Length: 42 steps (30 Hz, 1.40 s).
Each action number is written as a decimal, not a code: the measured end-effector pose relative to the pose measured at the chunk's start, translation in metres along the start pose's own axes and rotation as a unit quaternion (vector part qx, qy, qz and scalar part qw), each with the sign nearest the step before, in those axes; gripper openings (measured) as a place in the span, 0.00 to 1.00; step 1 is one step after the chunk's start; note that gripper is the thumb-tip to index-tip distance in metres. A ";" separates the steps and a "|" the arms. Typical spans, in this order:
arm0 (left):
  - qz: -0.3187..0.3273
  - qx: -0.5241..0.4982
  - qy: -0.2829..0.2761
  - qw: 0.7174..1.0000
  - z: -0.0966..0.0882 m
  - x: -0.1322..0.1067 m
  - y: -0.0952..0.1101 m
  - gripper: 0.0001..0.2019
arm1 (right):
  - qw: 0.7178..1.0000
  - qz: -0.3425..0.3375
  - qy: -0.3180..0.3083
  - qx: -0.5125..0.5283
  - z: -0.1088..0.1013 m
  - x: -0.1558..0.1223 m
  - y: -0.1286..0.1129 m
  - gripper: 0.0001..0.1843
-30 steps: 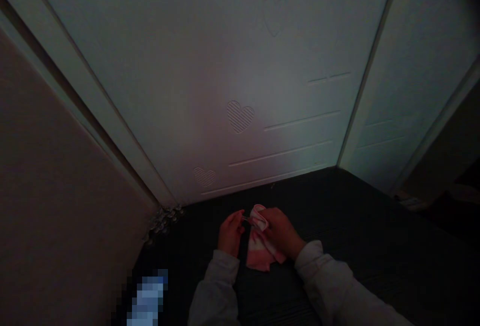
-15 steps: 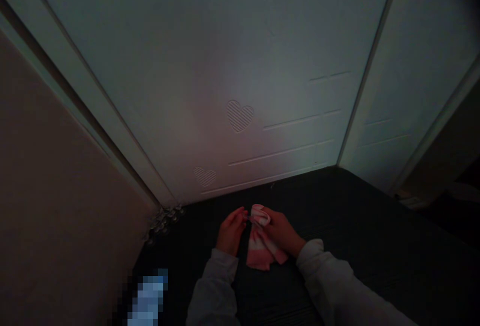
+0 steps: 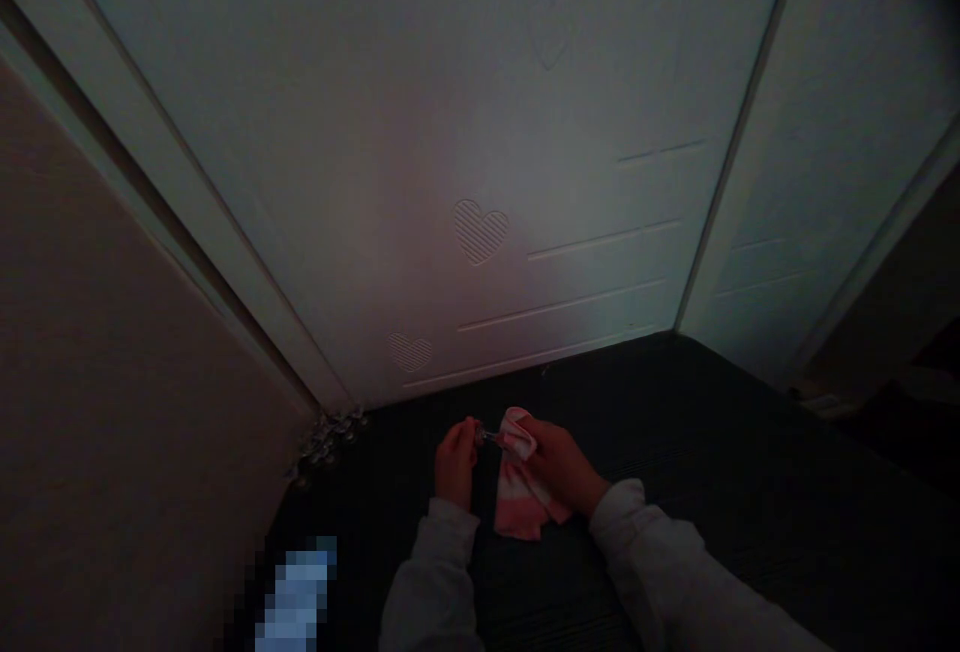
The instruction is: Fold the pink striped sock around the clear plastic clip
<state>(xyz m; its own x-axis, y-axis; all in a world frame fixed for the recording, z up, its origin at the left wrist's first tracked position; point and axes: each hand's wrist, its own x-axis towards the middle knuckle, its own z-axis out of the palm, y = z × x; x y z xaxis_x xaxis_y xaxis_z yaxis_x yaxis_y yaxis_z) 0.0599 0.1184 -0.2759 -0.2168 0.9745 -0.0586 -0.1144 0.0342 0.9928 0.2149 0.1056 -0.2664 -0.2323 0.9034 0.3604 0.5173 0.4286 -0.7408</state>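
Pinched in the fingers of my left hand [image 3: 456, 457] is the rounded end of a small shiny metal piece with a thin stem [image 3: 490, 436]. The stem points right, toward a pink and white striped cloth [image 3: 517, 517]. My right hand [image 3: 561, 460] is closed on the upper part of this cloth, and its lower part hangs down onto the dark tabletop [image 3: 637, 412]. Whether the cloth wraps the far end of the stem is hard to see in the dim light. My fingers partly hide the metal piece.
Several small shiny pieces [image 3: 330, 442] lie heaped at the table's back left corner, by the wall [image 3: 112, 382]. A white panel with carved hearts [image 3: 480, 232] rises along the back edge. A pixelated bright patch [image 3: 296, 597] is at lower left.
My left hand has turned and its fingers have closed up, showing more of the shiny piece and its stem. The cloth's upper part has shifted slightly left with my right hand.
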 end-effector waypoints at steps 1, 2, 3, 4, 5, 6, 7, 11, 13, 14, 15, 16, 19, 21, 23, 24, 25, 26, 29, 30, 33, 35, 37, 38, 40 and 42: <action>-0.004 0.019 -0.008 1.000 0.000 -0.001 0.001 0.21 | 1.000 -0.004 -0.004 -0.024 -0.001 0.000 -0.001 0.11; -0.007 0.033 -0.017 0.999 0.000 -0.001 0.002 0.22 | 0.999 -0.008 -0.008 -0.041 -0.002 0.000 -0.001 0.12; -0.009 0.044 -0.026 0.999 0.000 -0.002 0.003 0.22 | 0.998 -0.012 -0.011 -0.053 -0.002 0.000 -0.002 0.12; -0.010 0.052 -0.034 0.998 0.000 -0.002 0.003 0.23 | 0.998 -0.014 -0.011 -0.060 -0.002 0.000 -0.002 0.12; -0.011 0.056 -0.040 0.998 0.000 -0.003 0.004 0.23 | 0.998 -0.014 -0.009 -0.064 -0.002 0.000 -0.002 0.12; -0.013 0.056 -0.048 0.997 0.000 -0.002 0.004 0.22 | 0.998 -0.013 -0.007 -0.064 -0.002 0.000 -0.002 0.13; -0.015 0.054 -0.057 0.997 -0.001 -0.002 0.003 0.22 | 0.998 -0.012 -0.004 -0.062 -0.001 0.000 -0.001 0.13; -0.016 0.021 -0.091 0.995 -0.005 0.002 -0.001 0.21 | 1.000 -0.007 -0.001 -0.030 0.000 0.000 0.001 0.12; -0.006 0.004 -0.105 0.994 -0.007 0.005 -0.005 0.20 | 1.000 -0.002 -0.004 -0.007 -0.001 0.000 0.001 0.12; -0.001 -0.004 -0.111 0.994 -0.008 0.006 -0.006 0.20 | 1.000 -0.001 -0.004 0.005 -0.001 0.000 0.001 0.11; 0.004 -0.011 -0.116 0.993 -0.009 0.007 -0.008 0.20 | 1.000 0.000 -0.003 0.016 -0.001 0.000 0.001 0.11; 0.005 -0.020 -0.121 0.992 -0.009 0.007 -0.008 0.20 | 1.000 0.000 -0.003 0.026 -0.001 0.000 0.001 0.11; -0.005 -0.054 -0.128 0.990 -0.010 0.007 -0.008 0.18 | 0.999 0.009 -0.004 0.049 0.001 0.000 0.002 0.11; -0.016 -0.078 -0.125 0.989 -0.009 0.006 -0.006 0.17 | 0.998 0.012 -0.004 0.057 0.002 0.000 0.002 0.11; -0.029 -0.100 -0.108 0.989 -0.007 0.004 -0.003 0.18 | 0.998 0.010 -0.003 0.063 0.003 0.000 0.003 0.11; -0.033 -0.109 -0.093 0.989 -0.007 0.004 -0.002 0.18 | 0.998 0.010 -0.003 0.065 0.003 0.001 0.003 0.11; -0.035 -0.118 -0.076 0.990 -0.006 0.004 -0.001 0.19 | 0.998 0.011 -0.001 0.065 0.003 0.001 0.003 0.11; -0.033 -0.124 -0.056 0.990 -0.006 0.004 -0.001 0.20 | 0.998 0.014 0.001 0.064 0.003 0.001 0.002 0.12; -0.016 -0.123 -0.019 0.992 -0.004 0.006 -0.003 0.21 | 0.999 0.014 -0.002 0.039 0.001 0.000 0.000 0.12; -0.014 -0.109 -0.021 0.994 -0.004 0.006 -0.004 0.21 | 1.000 0.010 -0.005 0.027 0.000 0.000 0.000 0.12; -0.022 -0.039 -0.055 0.998 -0.003 0.006 -0.006 0.22 | 1.000 -0.001 -0.008 0.005 -0.002 0.000 -0.002 0.13; -0.023 -0.009 -0.073 0.997 -0.004 0.006 -0.007 0.22 | 1.000 -0.002 -0.007 0.001 -0.002 0.000 -0.002 0.13; -0.013 -0.016 -0.088 0.996 -0.005 0.006 -0.007 0.21 | 1.000 -0.002 -0.004 0.005 -0.001 0.000 -0.001 0.13; -0.008 -0.027 -0.096 0.995 -0.005 0.007 -0.007 0.20 | 1.000 -0.002 -0.001 0.009 0.000 0.000 0.000 0.12; -0.007 -0.052 -0.108 0.993 -0.006 0.006 -0.006 0.19 | 1.000 0.001 0.002 0.025 0.001 -0.001 0.002 0.11; -0.021 -0.085 -0.111 0.990 -0.007 0.005 -0.003 0.19 | 0.999 0.011 0.002 0.047 0.002 -0.001 0.004 0.11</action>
<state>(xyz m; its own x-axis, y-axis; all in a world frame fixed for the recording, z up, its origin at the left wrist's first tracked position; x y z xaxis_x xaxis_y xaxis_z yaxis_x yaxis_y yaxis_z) 0.0526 0.1214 -0.2801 0.0079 0.9984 -0.0567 -0.2840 0.0566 0.9572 0.2153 0.1066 -0.2703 -0.2186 0.9124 0.3461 0.4419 0.4088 -0.7985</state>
